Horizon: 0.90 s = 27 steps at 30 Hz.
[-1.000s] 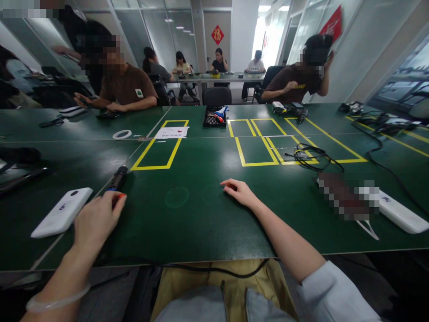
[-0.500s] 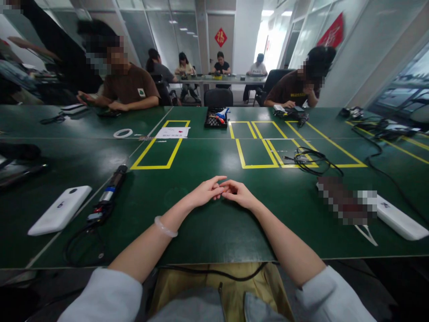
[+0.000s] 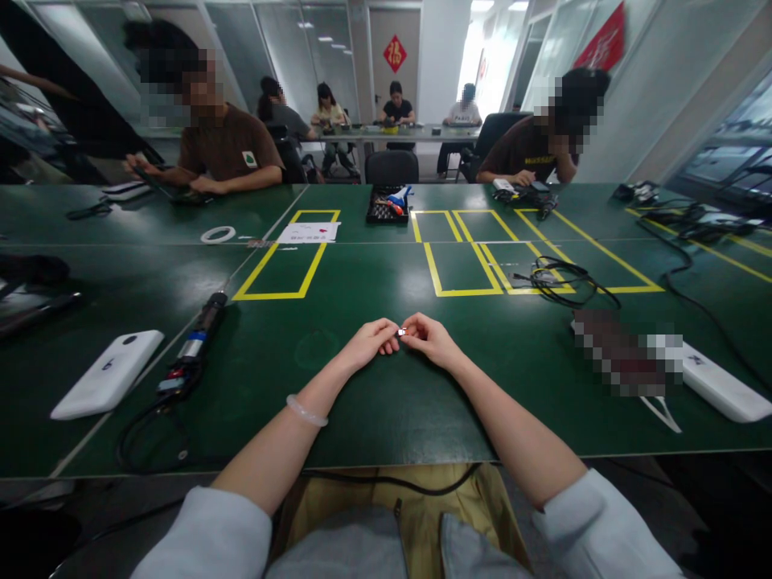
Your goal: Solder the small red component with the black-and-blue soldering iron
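My left hand [image 3: 372, 342] and my right hand [image 3: 431, 338] meet just above the green table [image 3: 362, 426], fingertips to fingertips. Between them shows a tiny white piece [image 3: 402, 331] with some dark and orange-red colour; its kind is too small to make out. Both hands are closed, with thumb and forefinger pinching at this piece. The other fingers of my left hand curl under. A pale translucent bangle [image 3: 306, 412] circles my left wrist.
To the left lie a white power bank [image 3: 112, 374] and a black tool-like device [image 3: 194, 344] with a cable. A black cable coil [image 3: 564, 281] and another white slab [image 3: 720, 378] are at right. Behind stands a black tray [image 3: 386, 211]. Co-workers sit across the table.
My fingers have shifted from a loose touch to a pinch, and the tiny white and orange-red piece now shows between them. The co-worker at left has raised a dark flat object.
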Available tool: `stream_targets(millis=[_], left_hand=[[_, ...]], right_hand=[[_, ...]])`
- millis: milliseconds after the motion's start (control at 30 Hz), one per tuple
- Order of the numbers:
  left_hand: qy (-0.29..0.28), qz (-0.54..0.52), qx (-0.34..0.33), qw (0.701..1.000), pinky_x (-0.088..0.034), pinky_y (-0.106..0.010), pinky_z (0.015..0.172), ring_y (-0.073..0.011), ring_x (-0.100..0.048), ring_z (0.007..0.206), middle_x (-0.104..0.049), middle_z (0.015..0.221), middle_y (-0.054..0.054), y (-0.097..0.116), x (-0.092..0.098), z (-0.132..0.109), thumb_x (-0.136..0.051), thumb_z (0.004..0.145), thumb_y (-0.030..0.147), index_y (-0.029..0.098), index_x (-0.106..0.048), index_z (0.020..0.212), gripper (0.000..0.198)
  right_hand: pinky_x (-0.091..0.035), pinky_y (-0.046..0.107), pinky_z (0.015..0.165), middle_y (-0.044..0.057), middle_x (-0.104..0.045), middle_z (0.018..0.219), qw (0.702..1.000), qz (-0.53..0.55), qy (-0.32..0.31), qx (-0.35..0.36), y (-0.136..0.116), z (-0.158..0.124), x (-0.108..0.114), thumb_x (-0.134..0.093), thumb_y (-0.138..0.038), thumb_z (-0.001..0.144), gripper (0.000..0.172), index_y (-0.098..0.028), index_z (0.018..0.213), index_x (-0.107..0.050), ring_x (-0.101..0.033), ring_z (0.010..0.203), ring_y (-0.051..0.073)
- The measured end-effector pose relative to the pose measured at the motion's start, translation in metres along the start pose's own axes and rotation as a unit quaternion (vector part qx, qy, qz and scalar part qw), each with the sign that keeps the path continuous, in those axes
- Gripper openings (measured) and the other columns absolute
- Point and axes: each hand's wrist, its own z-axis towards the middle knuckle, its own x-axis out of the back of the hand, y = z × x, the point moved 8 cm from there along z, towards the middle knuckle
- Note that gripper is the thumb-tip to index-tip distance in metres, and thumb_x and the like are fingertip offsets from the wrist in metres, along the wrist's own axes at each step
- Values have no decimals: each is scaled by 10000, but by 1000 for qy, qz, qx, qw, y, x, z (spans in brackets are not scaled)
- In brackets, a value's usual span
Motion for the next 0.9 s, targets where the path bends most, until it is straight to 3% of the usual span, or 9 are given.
stream_targets(millis=[300, 567, 900], left_hand=[[11, 17, -25, 999, -394, -210, 544, -93, -545, 629, -623, 768, -16, 2, 3, -3, -645, 764, 416, 156, -555, 974, 346], [21, 12, -38, 999, -454, -220, 577, -104, -571, 702, -606, 871, -38, -3, 5, -1, -660, 758, 390, 146, -554, 992, 354], [24, -1, -42, 999, -449, -211, 580, -81, -540, 657, -584, 805, -13, -1, 4, -2, -691, 726, 314, 145, -531, 912, 298]], right_hand=[[-449, 250, 645, 17, -625, 804, 1000, -4, 14, 4, 0, 0, 1, -603, -417, 831, 283, -170, 963, -566, -564, 674, 119], [-381, 227, 558, -24, -558, 698, 996, -78, 30, 25, -9, 0, 4, -624, -344, 798, 200, -170, 884, -578, -474, 580, 97], [-409, 237, 589, -5, -591, 739, 994, -108, 29, 16, -11, 0, 4, -633, -282, 766, 197, -163, 921, -609, -497, 607, 101]])
